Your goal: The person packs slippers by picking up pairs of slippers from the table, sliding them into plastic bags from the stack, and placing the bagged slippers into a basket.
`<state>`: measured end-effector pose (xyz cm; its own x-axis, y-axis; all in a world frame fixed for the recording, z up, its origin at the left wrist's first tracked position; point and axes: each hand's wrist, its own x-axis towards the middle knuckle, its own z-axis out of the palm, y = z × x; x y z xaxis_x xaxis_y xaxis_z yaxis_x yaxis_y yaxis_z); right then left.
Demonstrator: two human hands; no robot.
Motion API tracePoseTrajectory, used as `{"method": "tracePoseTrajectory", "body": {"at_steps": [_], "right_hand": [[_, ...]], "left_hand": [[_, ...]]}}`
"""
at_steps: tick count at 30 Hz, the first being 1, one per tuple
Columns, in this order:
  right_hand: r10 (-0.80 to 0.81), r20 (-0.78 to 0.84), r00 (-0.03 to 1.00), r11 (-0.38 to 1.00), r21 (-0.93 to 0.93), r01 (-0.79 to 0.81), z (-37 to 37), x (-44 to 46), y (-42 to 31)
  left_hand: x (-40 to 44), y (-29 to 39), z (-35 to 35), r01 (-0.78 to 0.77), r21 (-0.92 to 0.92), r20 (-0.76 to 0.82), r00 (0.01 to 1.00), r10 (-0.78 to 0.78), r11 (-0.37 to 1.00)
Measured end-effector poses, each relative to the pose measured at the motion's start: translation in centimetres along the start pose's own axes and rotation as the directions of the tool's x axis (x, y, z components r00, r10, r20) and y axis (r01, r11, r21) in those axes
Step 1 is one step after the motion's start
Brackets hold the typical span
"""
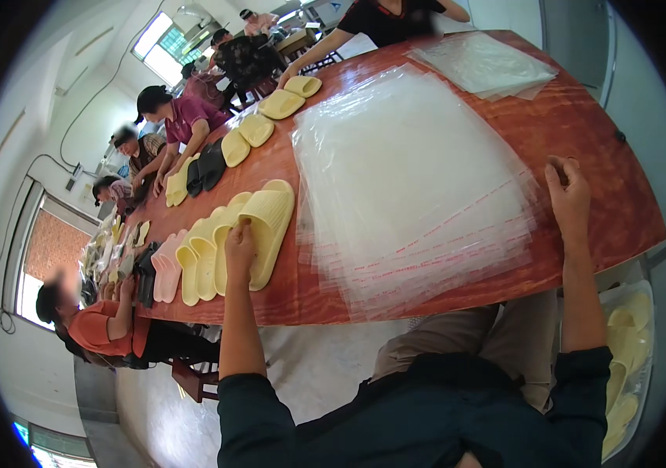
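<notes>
My left hand is closed on a pale yellow slipper, fingers pinched at the edge of its strap. This slipper lies at the near end of a row of yellow slippers at the table's front edge. Off to the right, my right hand is above the table with its fingers curled in, and nothing shows in it. Between my hands spreads a wide stack of clear plastic bags, with red printed lines along the near edges.
Pink slippers and black slippers stand farther along the red-brown table. More clear bags lie at the far side, near a person in black. Other people sit along the left. A bag of yellow slippers is beside me.
</notes>
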<state>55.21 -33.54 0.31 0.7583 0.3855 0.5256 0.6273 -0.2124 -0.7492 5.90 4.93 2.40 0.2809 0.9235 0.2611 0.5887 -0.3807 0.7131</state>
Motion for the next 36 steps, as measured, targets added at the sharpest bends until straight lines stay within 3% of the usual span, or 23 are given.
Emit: {"method": "tracePoseTrajectory", "body": {"at_steps": [1, 2, 4, 5, 6, 8, 10, 12, 15, 19, 21, 24, 26, 28, 30, 32, 34, 36], "right_hand": [[0.0, -0.006, 1.0, 1.0, -0.003, -0.001, 0.0, -0.1, -0.2], [0.012, -0.005, 1.0, 1.0, -0.009, -0.012, 0.0, -0.1, -0.4], [0.018, -0.003, 1.0, 1.0, -0.02, -0.018, 0.1, -0.1, -0.4], [-0.026, -0.037, 0.999, 1.0, -0.015, 0.025, 0.3, 0.0, -0.1], [-0.07, -0.07, 0.995, 0.998, -0.011, 0.069, 0.4, 0.1, 0.2], [-0.074, -0.087, 0.993, 0.997, -0.024, 0.073, 0.4, 0.2, 0.2], [-0.085, -0.107, 0.991, 0.996, -0.036, 0.081, 0.4, 0.2, -0.1], [-0.033, -0.124, 0.992, 0.999, -0.007, 0.033, 0.2, 0.3, -0.6], [-0.072, -0.179, 0.981, 0.996, 0.031, 0.079, 0.3, 0.6, -0.1], [-0.083, -0.143, 0.986, 0.995, 0.033, 0.089, 0.8, 1.0, -2.9], [-0.07, -0.019, 0.997, 0.99, 0.119, 0.072, 1.5, 1.0, -5.7], [-0.202, 0.112, 0.973, 0.967, 0.182, 0.18, 3.9, 1.0, -11.6], [-0.345, 0.285, 0.894, 0.934, 0.201, 0.297, 5.8, 0.8, -14.9], [-0.41, 0.515, 0.752, 0.907, 0.315, 0.279, 7.9, 0.2, -17.3], [-0.547, 0.502, 0.67, 0.833, 0.248, 0.495, 11.0, -0.7, -17.5], [-0.53, 0.52, 0.67, 0.841, 0.22, 0.494, 13.0, -1.7, -16.8], [-0.564, 0.375, 0.736, 0.82, 0.361, 0.444, 14.8, -2.5, -14.9], [-0.526, 0.403, 0.749, 0.842, 0.375, 0.388, 14.6, -2.3, -14.6]], "left_hand": [[0.3, -0.2, 0.1, -0.014, 0.012, -0.094, 0.995, 0.015, 1.0], [0.1, 0.8, 0.2, -0.017, 0.007, -0.092, 0.996, 0.017, 1.0], [-0.7, 3.5, 0.0, -0.071, -0.19, -0.286, 0.958, 0.014, 0.979], [0.8, 1.5, -0.7, -0.208, 0.015, -0.336, 0.92, 0.201, 0.978], [0.3, 3.8, -0.5, -0.206, 0.01, -0.34, 0.92, 0.197, 0.978], [-1.3, 9.2, 0.0, -0.465, -0.102, -0.457, 0.807, 0.374, 0.88], [-2.3, 13.8, 1.7, -0.464, -0.24, -0.448, 0.832, 0.327, 0.852], [-4.8, 19.7, 3.6, -0.328, -0.501, -0.262, 0.94, 0.22, 0.801], [-4.5, 20.6, 9.7, -0.394, -0.27, -0.172, 0.917, 0.358, 0.879], [-5.8, 19.5, 17.5, -0.489, -0.373, -0.196, 0.872, 0.449, 0.788], [-6.4, 18.9, 17.8, -0.467, -0.224, 0.0, 0.878, 0.479, 0.855], [-6.7, 18.9, 17.6, -0.524, -0.201, -0.076, 0.851, 0.52, 0.828], [-7.0, 19.3, 17.1, -0.517, -0.179, -0.057, 0.855, 0.515, 0.837], [-7.2, 19.1, 17.3, -0.507, -0.157, -0.039, 0.861, 0.508, 0.847], [-7.2, 18.7, 17.8, -0.568, -0.15, -0.053, 0.822, 0.567, 0.809], [-6.7, 18.1, 18.1, -0.537, -0.169, -0.001, 0.839, 0.544, 0.827], [-6.3, 17.7, 18.0, -0.501, -0.187, 0.056, 0.854, 0.518, 0.845], [-6.3, 17.8, 17.2, -0.556, -0.207, 0.046, 0.816, 0.576, 0.805]]}}
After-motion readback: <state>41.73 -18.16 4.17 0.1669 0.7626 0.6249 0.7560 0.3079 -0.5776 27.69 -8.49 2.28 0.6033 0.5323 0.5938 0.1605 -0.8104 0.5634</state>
